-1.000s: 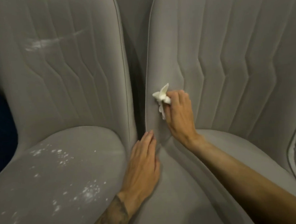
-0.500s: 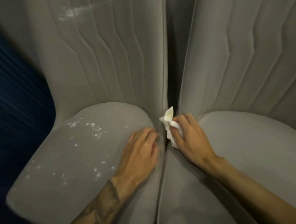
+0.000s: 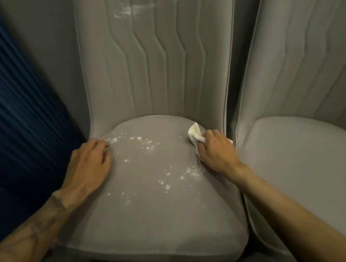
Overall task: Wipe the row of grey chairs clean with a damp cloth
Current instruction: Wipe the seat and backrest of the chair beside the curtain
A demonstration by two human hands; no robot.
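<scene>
**Speckled seat lined up for wiping**

The step in hand is judged to be the start of a pass over the seat (image 3: 153, 214) of the nearer grey chair. A crumpled white cloth (image 3: 194, 132) is held at the rear right corner of that seat, touching the cushion just beside the backrest (image 3: 153, 70). The right hand (image 3: 216, 152) is closed round it, so its grip is clenched on the cloth. The left hand (image 3: 88, 167) is laid on the rear left of the seat with its fingers loosely bent. Nothing is held there, and its grip is released.

White specks (image 3: 144, 143) are scattered over the cushion between the two hands, and a second cluster (image 3: 189, 173) lies just beside the right wrist. None of this appears to be wiped yet. A pale smear (image 3: 131, 11) is also seen high on the backrest.

For the next move, the cloth would need to be pressed flat and drawn across both clusters, with the chair steadied by the left hand. The smear would call for a reach upward afterwards.

Much of the cloth is covered by the fingers, and whether it is damp cannot be told. The top of the backrest is cut off, and the front underside of the chair is lost in shadow. The neighbouring chair (image 3: 303, 162) is cut off at the right edge, and the rest of the row is not shown. A dark blue pleated surface (image 3: 13, 121) at the left is too blurred to be identified.
</scene>
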